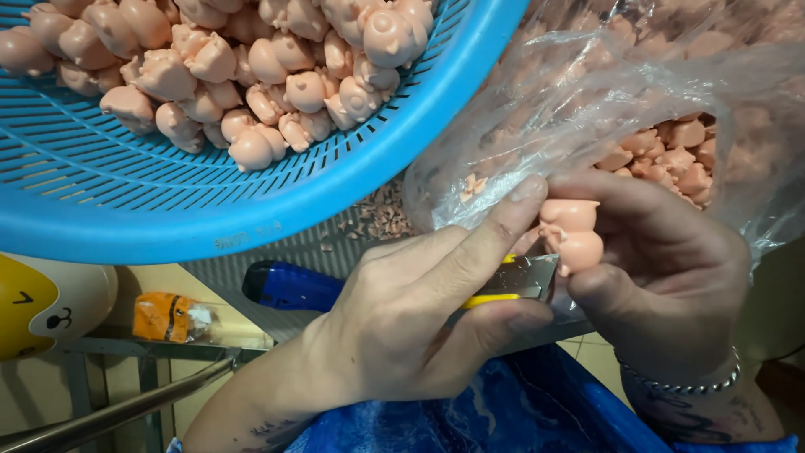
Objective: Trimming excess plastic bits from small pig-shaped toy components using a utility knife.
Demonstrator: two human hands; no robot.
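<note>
- While the right hand (662, 268) pinches a small pink figurine (570, 235) between thumb and fingers, the left hand (419, 319) is closed around a utility knife (503, 285), blade touching the figurine.
- It looks light, slightly soft and smooth; gripping its body seems steadiest.
- Above the figurine: a clear bag (604, 101) of more; up-left, a blue basket (251, 210).

- I see a blue plastic colander (251, 214) at upper left, heaped with pink pig figurines (251, 59).
- A clear plastic bag (587, 92) at upper right holds more pink figures.
- Small pink trimmings (381, 216) lie scattered between them.
- An orange wrapped packet (168, 317) sits lower left, beside a yellow-and-white rounded toy (42, 302).
- Blue cloth (503, 411) lies along the bottom.
</note>
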